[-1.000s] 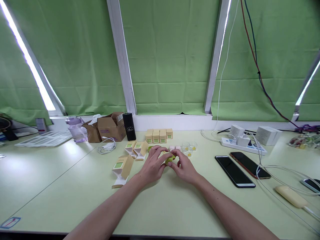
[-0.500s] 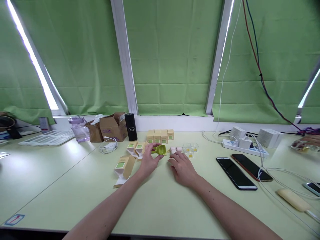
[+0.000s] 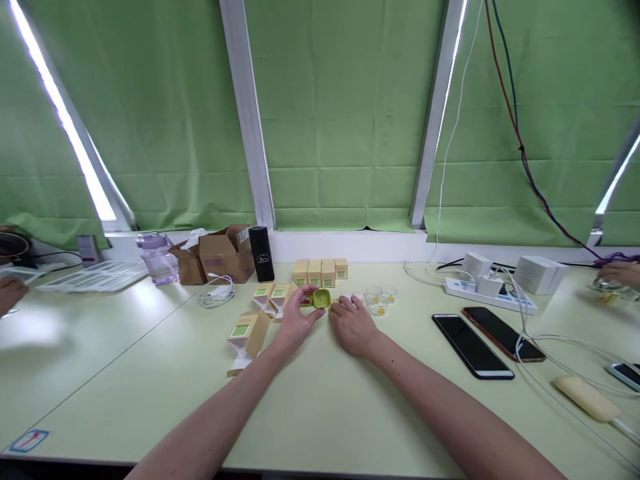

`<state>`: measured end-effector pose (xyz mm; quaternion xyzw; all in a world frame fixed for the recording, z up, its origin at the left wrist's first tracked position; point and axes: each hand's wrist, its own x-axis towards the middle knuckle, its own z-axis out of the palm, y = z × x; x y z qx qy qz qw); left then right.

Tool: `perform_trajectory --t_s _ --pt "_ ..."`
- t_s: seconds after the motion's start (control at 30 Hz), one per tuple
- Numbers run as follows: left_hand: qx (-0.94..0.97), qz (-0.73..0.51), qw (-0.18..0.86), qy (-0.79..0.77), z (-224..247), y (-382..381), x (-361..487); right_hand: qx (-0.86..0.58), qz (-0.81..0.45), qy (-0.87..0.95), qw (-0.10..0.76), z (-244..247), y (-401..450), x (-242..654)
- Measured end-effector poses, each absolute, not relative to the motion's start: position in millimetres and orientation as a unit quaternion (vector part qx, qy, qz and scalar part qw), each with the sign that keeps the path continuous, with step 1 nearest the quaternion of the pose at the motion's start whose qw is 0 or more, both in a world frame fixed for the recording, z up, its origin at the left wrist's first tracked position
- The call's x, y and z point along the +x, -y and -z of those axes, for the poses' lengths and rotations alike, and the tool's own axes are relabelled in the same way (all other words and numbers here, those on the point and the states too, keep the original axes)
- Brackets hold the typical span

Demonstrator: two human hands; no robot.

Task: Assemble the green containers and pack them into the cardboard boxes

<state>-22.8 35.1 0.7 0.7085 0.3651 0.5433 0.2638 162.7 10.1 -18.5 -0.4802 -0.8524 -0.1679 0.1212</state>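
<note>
The green container (image 3: pixel 321 298) appears smooth plastic, slightly glossy. The small box (image 3: pixel 255 327) at near left is matt card; the carton (image 3: pixel 220 259) at far left, matt cardboard. The bottle (image 3: pixel 159 263) shows translucent plastic. The tabletop (image 3: pixel 345 420) is smooth, reflective at left. The far blind (image 3: pixel 340 133) is creased, matt cloth.

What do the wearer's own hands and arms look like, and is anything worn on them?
The left hand and right hand are ungloved. Both forearms show no sleeve, watch or bracelet.
</note>
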Motion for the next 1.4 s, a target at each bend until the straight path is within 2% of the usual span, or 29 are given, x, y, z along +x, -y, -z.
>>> perform_trajectory --t_s 0.23,0.5,0.77,0.87,1.03,1.13,1.4 --pt "0.709 -0.546 0.259 -0.363 -0.8 -36.0 -23.4 -0.459 0.207 0.848 0.165 19.4 -4.2 166.6" --pt "0.709 -0.545 0.253 -0.37 -0.1 -34.1 -22.5 -0.472 0.233 0.804 0.277 25.9 10.1 178.9" --pt "0.719 -0.534 0.249 -0.368 3.0 -32.9 -20.8 -0.438 0.149 0.797 0.389 17.2 23.8 181.2" --pt "0.722 -0.528 0.251 -0.37 2.9 -31.8 -19.5 -0.405 0.078 0.779 0.473 12.6 26.1 181.8" --pt "0.732 -0.518 0.245 -0.37 2.6 -28.0 -17.0 -0.419 -0.165 0.658 0.603 7.7 20.1 183.9" --pt "0.741 -0.51 0.237 -0.368 3.2 -26.7 -16.1 -0.438 -0.283 0.578 0.628 6.5 13.6 187.7" --pt "0.758 -0.498 0.223 -0.356 4.7 -26.3 -14.3 -0.443 -0.419 0.474 0.635 4.1 9.8 193.9"
